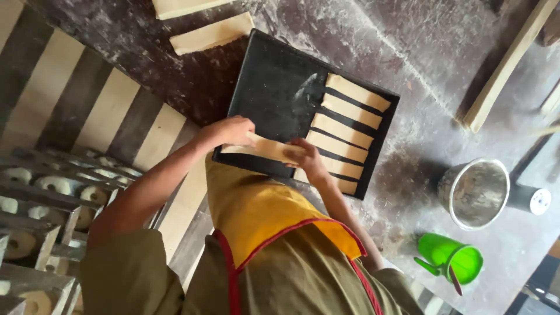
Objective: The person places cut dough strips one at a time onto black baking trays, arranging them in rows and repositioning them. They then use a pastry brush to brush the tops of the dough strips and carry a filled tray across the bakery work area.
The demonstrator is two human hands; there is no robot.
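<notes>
Your left hand (pixel 230 129) and right hand (pixel 306 157) pinch one soft dough strip (pixel 265 148) by its ends over the black tray (pixel 274 87). Its unsupported middle may sag or stretch. Lowered askew, it could touch the laid strips (pixel 350 119) at 3 o'clock and stick.

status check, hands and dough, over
Left hand and right hand both gripping one dough strip over black tray. Five strips already laid in tray. Nothing in the way.

The baking tray (pixel 268 87) is black, and the dough strips (pixel 350 111) on it are pale cream. The apron (pixel 256 210) is yellow with a red edge, over an olive shirt (pixel 291 274). The jug (pixel 452 256) is bright green, the metal pot (pixel 473 192) is grey.
</notes>
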